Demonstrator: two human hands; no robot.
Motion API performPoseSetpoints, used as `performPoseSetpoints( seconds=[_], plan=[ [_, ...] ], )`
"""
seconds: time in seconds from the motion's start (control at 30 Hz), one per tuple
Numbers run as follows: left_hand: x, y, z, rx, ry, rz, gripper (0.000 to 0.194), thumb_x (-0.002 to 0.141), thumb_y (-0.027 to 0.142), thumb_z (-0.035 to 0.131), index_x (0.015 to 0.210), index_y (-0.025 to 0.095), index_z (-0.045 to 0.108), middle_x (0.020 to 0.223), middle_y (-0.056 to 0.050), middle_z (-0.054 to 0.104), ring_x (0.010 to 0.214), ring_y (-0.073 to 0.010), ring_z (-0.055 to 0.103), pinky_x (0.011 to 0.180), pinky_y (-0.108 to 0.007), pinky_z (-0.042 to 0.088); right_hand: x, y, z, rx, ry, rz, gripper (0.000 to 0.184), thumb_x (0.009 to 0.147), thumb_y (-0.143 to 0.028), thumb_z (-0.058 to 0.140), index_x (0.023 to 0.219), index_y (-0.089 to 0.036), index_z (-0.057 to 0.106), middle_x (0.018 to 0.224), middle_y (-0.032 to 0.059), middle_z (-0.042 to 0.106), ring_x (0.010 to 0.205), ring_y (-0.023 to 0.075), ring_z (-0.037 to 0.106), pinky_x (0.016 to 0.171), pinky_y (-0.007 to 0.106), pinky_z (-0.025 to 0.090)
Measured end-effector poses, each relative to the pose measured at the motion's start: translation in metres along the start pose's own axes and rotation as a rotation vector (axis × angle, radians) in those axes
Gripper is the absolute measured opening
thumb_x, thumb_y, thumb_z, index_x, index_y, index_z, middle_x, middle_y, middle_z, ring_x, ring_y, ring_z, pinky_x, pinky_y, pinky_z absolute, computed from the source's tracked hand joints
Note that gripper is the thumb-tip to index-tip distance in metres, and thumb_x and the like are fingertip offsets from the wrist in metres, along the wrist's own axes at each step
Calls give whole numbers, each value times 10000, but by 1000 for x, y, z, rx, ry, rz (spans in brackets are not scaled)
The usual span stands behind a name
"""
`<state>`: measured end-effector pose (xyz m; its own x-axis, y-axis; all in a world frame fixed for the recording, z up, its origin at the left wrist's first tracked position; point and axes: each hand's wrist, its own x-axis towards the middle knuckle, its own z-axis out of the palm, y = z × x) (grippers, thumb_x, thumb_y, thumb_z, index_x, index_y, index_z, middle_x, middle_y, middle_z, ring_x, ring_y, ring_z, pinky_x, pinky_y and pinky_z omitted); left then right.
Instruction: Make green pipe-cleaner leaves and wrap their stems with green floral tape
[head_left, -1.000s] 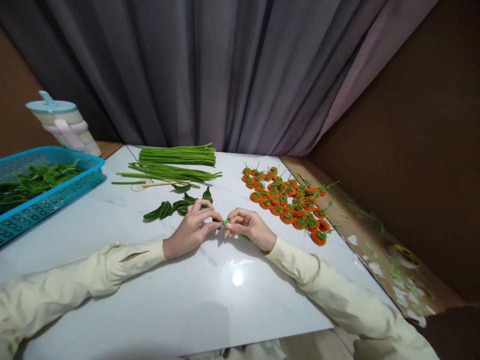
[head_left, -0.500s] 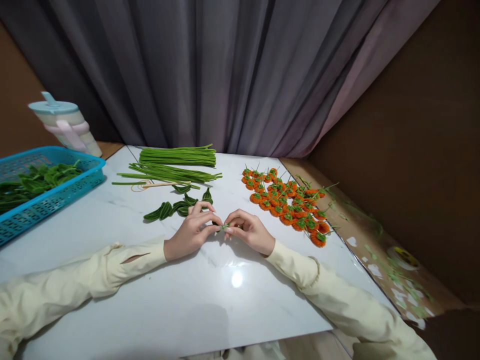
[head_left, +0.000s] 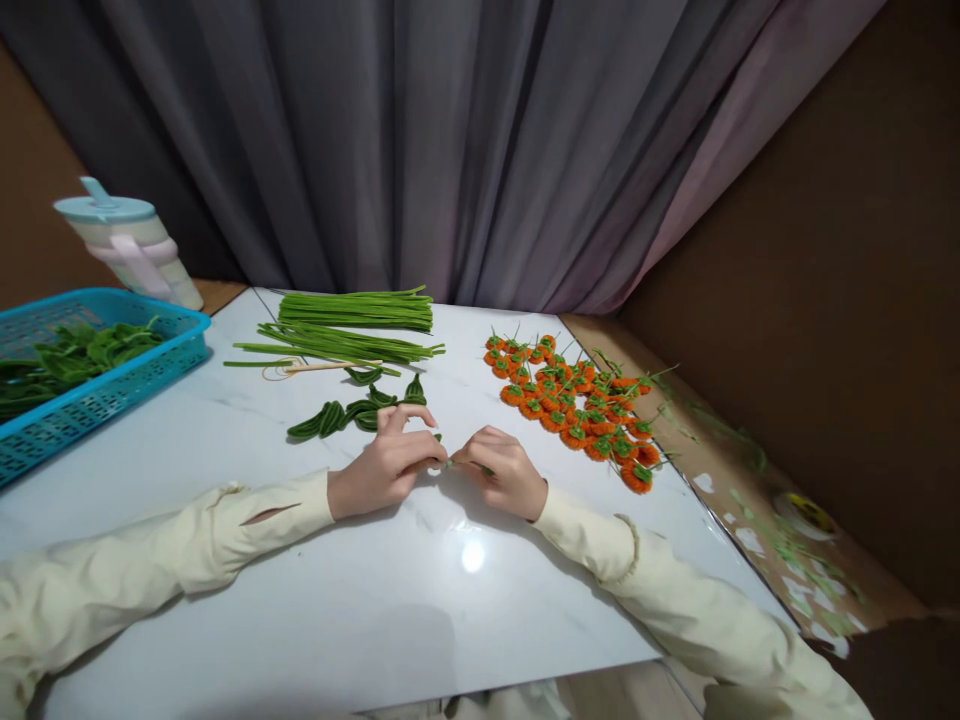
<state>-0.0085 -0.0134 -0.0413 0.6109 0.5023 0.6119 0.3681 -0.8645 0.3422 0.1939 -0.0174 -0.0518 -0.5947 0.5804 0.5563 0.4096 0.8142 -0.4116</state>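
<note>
My left hand [head_left: 390, 462] and my right hand [head_left: 504, 470] meet above the white table, fingertips nearly touching. Between them they pinch a small piece of green pipe cleaner [head_left: 449, 463], mostly covered by the fingers. Just beyond my left hand lie several dark green leaf shapes [head_left: 327, 421] of bent pipe cleaner. Further back, bright green pipe cleaners [head_left: 352, 312] rest in bundles, with a thin wooden stick [head_left: 330, 367] at their near side. Right of my right hand, many small orange persimmon-like pieces [head_left: 553, 421] with green tops sit in rows.
At the left a blue plastic basket [head_left: 150, 385] holds green leaf pieces. Behind it stands a tumbler [head_left: 131, 240] with handle and straw. Scraps of paper and green bits [head_left: 817, 590] and a tape roll [head_left: 806, 515] lie on the right-hand ledge. A grey curtain [head_left: 427, 150] hangs behind.
The fingers of both hands have curled and turned around the small green piece, which shows less now. Both hands stay in nearly the same place.
</note>
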Motion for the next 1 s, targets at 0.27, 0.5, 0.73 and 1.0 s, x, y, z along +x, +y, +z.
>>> performPoseSetpoints(
  seconds=[0.27, 0.5, 0.73, 1.0],
  plan=[
    [-1, 0, 0, 9, 9, 12, 230, 881, 76, 415, 801, 196, 595, 688, -16, 655, 962, -228, 492, 792, -381, 262, 2, -4, -4, 407, -74, 349, 111, 797, -284, 623, 870, -201, 612, 764, 50, 697, 711, 177, 645, 673, 282, 489],
    [-1, 1, 1, 26, 69, -34, 204, 894, 108, 431, 806, 189, 597, 697, -20, 650, 953, -229, 495, 795, -386, 268, 5, 1, -6, 839, -97, 521, 287, 712, -393, 715, 832, -155, 609, 746, 38, 672, 659, 141, 622, 628, 258, 478],
    [-2, -1, 4, 83, 100, -51, 168, 902, 135, 463, 820, 186, 600, 713, -21, 644, 950, -230, 490, 785, -377, 254, 9, -3, -8, 1050, -97, 603, 300, 745, -407, 695, 818, -151, 559, 646, 19, 680, 571, 114, 583, 589, 250, 425],
    [-2, -3, 2, 209, 184, 35, 109, 909, 153, 491, 955, 192, 582, 780, -22, 681, 903, -213, 521, 769, -372, 225, 10, -5, -6, 1047, -14, 648, 288, 741, -398, 704, 820, -160, 561, 662, 21, 687, 603, 127, 595, 589, 247, 405]
  ],
)
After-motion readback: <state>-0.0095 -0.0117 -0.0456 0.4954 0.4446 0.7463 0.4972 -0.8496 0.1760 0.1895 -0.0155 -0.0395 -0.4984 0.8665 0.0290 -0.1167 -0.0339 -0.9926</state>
